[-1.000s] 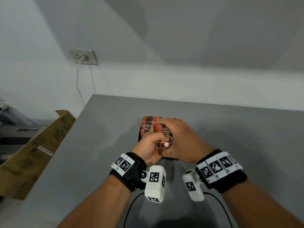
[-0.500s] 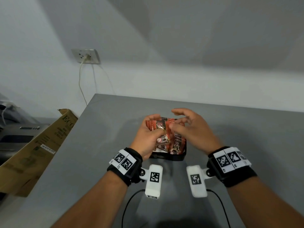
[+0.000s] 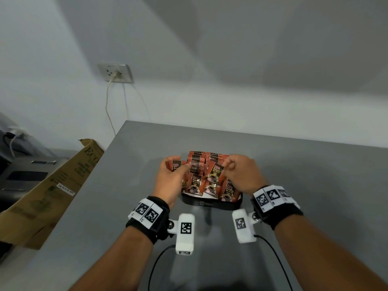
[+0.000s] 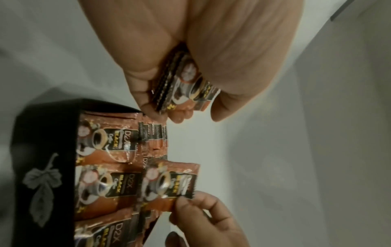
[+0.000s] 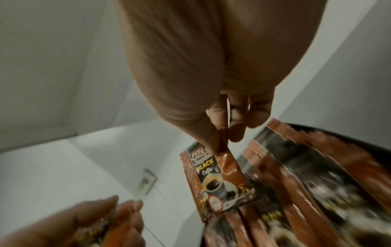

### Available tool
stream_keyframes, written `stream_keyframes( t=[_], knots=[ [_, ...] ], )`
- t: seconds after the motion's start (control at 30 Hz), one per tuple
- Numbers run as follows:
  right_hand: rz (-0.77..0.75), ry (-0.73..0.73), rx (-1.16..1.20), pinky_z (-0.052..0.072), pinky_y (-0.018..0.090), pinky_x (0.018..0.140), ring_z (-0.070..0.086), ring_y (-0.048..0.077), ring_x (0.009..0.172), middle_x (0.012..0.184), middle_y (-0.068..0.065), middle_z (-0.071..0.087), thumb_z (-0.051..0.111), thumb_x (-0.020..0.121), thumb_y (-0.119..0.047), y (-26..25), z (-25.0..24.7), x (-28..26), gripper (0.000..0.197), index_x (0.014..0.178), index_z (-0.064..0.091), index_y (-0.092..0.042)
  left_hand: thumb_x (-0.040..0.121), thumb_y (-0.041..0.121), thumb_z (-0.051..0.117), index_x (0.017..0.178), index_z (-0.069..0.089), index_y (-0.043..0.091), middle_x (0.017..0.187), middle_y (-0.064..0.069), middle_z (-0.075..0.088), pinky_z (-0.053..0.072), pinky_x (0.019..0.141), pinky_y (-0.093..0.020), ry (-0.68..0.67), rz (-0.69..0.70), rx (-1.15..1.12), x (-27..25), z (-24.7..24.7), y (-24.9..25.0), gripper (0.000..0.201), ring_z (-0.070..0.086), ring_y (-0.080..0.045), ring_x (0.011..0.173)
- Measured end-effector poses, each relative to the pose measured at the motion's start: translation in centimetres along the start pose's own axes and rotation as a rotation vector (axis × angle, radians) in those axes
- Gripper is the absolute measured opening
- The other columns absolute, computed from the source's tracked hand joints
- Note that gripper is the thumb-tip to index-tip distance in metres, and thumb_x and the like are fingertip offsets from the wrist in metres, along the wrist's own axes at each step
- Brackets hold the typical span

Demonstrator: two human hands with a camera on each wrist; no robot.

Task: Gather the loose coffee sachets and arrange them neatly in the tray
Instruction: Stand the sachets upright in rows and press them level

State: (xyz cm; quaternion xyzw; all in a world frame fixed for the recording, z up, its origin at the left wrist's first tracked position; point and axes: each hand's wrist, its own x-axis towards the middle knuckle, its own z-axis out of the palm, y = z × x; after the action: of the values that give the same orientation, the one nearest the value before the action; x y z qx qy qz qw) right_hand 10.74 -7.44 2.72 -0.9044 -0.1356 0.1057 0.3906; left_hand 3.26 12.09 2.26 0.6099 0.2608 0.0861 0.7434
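Observation:
A black tray (image 3: 212,204) (image 4: 42,150) stands on the grey table (image 3: 315,185), filled with rows of red-brown coffee sachets (image 3: 206,158) (image 4: 105,147) (image 5: 317,192). My left hand (image 3: 171,175) (image 4: 190,103) grips a small stack of sachets (image 3: 175,165) (image 4: 182,86) at the tray's left side. My right hand (image 3: 237,170) (image 5: 222,142) pinches the top edge of a single sachet (image 3: 217,170) (image 5: 220,182) (image 4: 169,182) and holds it over the tray.
A flattened cardboard box (image 3: 48,194) leans off the table's left edge. A wall socket (image 3: 115,72) with a plugged white cable is on the wall behind. Bare grey tabletop lies to the right and in front of the tray.
The hands have parted: the left one keeps the stack at the tray's left, the right one has drawn a single sachet out to the right. The tray's front rows now show.

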Motion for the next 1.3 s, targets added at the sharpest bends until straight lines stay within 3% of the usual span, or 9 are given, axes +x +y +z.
stream_keyframes(
  t=[0.17, 0.3, 0.43, 0.67, 0.83, 0.93, 1.03, 1.17, 1.3],
  knots=[
    [-0.015, -0.107, -0.143, 0.049, 0.01, 0.051, 0.061, -0.002, 0.059, 0.077, -0.007, 0.067, 0.056, 0.09, 0.008, 1.4, 3.2, 0.6, 0.028, 0.083, 0.067, -0.017, 0.09, 0.001, 0.064, 0.117, 0.056, 0.018, 0.101, -0.006, 0.069, 0.053, 0.063, -0.033, -0.004, -0.051, 0.031, -0.2, -0.6, -1.1, 0.033, 0.066, -0.016, 0.073],
    [-0.014, -0.135, -0.234, 0.055, 0.02, 0.066, 0.069, 0.015, 0.076, 0.085, -0.002, 0.07, 0.056, 0.088, 0.007, 2.2, 3.9, 1.2, 0.029, 0.086, 0.07, -0.017, 0.091, 0.001, 0.063, 0.115, 0.055, 0.019, 0.099, -0.008, 0.07, 0.052, 0.058, -0.028, -0.063, -0.064, 0.067, -0.5, -0.6, -1.3, 0.031, 0.064, -0.013, 0.069],
    [-0.06, -0.093, -0.298, 0.057, 0.026, 0.078, 0.065, 0.015, 0.079, 0.09, 0.001, 0.072, 0.061, 0.09, 0.003, 2.4, 4.3, 1.4, 0.021, 0.095, 0.074, -0.013, 0.091, 0.0, 0.063, 0.11, 0.055, 0.02, 0.088, -0.001, 0.071, 0.051, 0.055, -0.025, -0.104, -0.071, 0.095, -0.6, -0.3, -1.4, 0.029, 0.066, -0.008, 0.061],
    [-0.155, 0.025, -0.343, 0.05, 0.031, 0.098, 0.058, 0.019, 0.11, 0.112, 0.0, 0.066, 0.073, 0.087, -0.012, 2.7, 4.7, 0.9, 0.025, 0.112, 0.073, -0.014, 0.088, -0.007, 0.05, 0.113, 0.059, 0.016, 0.096, -0.015, 0.075, 0.059, 0.083, -0.052, -0.116, -0.119, 0.116, -0.2, -0.2, -1.4, 0.035, 0.071, -0.03, 0.084],
    [-0.169, -0.048, 0.076, 0.045, 0.014, 0.073, 0.059, -0.005, 0.072, 0.087, -0.016, 0.065, 0.072, 0.089, -0.023, -1.0, 2.5, -0.7, 0.022, 0.111, 0.072, -0.022, 0.076, -0.016, 0.065, 0.118, 0.059, 0.012, 0.098, -0.029, 0.071, 0.053, 0.087, -0.06, -0.234, -0.045, 0.101, -0.2, 0.0, -1.7, 0.05, 0.067, -0.036, 0.084],
    [-0.209, -0.122, 0.194, 0.057, 0.024, 0.07, 0.067, 0.003, 0.067, 0.083, -0.009, 0.073, 0.073, 0.089, -0.014, -2.6, 2.1, -1.0, 0.023, 0.111, 0.076, -0.021, 0.077, -0.014, 0.072, 0.116, 0.06, 0.011, 0.089, -0.019, 0.073, 0.059, 0.073, -0.043, -0.29, 0.007, 0.162, -0.4, 0.7, -1.4, 0.048, 0.07, -0.026, 0.075],
    [-0.165, 0.01, 0.217, 0.062, 0.034, 0.066, 0.072, 0.011, 0.065, 0.074, -0.003, 0.075, 0.07, 0.09, -0.007, -2.1, 1.8, 0.2, 0.012, 0.095, 0.076, -0.016, 0.082, -0.001, 0.075, 0.117, 0.059, 0.014, 0.098, -0.013, 0.073, 0.06, 0.072, -0.044, -0.154, 0.006, 0.173, 0.2, 0.5, -0.9, 0.041, 0.072, -0.025, 0.079],
    [-0.108, 0.0, 0.111, 0.048, 0.014, 0.046, 0.061, -0.001, 0.047, 0.073, -0.004, 0.075, 0.069, 0.093, -0.007, -1.5, 2.5, 1.5, 0.007, 0.092, 0.073, -0.012, 0.091, 0.0, 0.056, 0.11, 0.058, 0.024, 0.104, -0.002, 0.064, 0.051, 0.067, -0.032, 0.078, -0.026, 0.097, 1.2, -1.0, -0.4, 0.031, 0.061, -0.016, 0.08],
    [-0.101, -0.105, -0.071, 0.059, 0.018, 0.065, 0.072, 0.003, 0.07, 0.084, -0.002, 0.074, 0.067, 0.092, -0.002, -1.4, 5.6, 1.8, 0.013, 0.089, 0.072, -0.014, 0.089, -0.005, 0.051, 0.112, 0.058, 0.021, 0.096, -0.007, 0.066, 0.052, 0.071, -0.036, 0.087, -0.051, 0.058, 1.3, -1.6, -0.3, 0.035, 0.062, -0.02, 0.082]
  ],
)
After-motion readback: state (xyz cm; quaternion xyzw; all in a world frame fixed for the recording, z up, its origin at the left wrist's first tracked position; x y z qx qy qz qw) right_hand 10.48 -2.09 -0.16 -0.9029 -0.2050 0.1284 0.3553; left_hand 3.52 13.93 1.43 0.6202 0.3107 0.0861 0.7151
